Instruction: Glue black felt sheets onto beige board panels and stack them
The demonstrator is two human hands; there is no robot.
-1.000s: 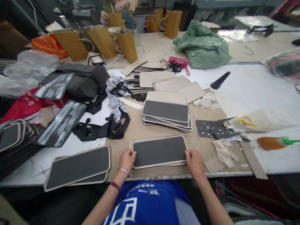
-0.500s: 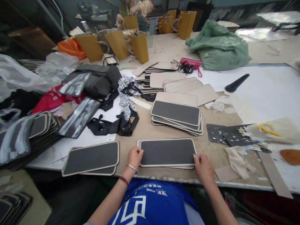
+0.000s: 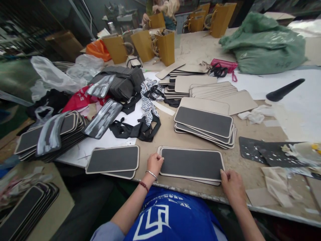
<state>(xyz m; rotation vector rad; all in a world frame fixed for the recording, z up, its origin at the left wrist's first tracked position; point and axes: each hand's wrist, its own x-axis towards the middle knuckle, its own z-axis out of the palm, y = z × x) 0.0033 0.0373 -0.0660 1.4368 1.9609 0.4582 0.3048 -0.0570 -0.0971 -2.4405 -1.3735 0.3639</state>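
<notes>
A dark grey panel with a beige rim (image 3: 192,164) lies on another such panel at the table's front edge. My left hand (image 3: 154,164) pinches its left end, and my right hand (image 3: 232,184) grips its lower right corner between thumb and fingers. To the left, two similar panels (image 3: 112,160) overlap. Behind my hands sits a fanned stack of the same rimmed panels (image 3: 203,122), with plain beige boards (image 3: 223,92) beyond it.
Black straps (image 3: 136,130) and dark pads (image 3: 122,83) lie left of centre. Glue-spotted black sheets (image 3: 271,152) are on the right. Farther back stand yellow holders (image 3: 164,48), a green bag (image 3: 265,47) and a black tool (image 3: 286,90). Another person's hand (image 3: 145,20) shows at the top.
The view has swung left, so the scene sits farther right in the picture. Both hands keep their hold at the ends of the front panel, which shows no clear shift on the table.
</notes>
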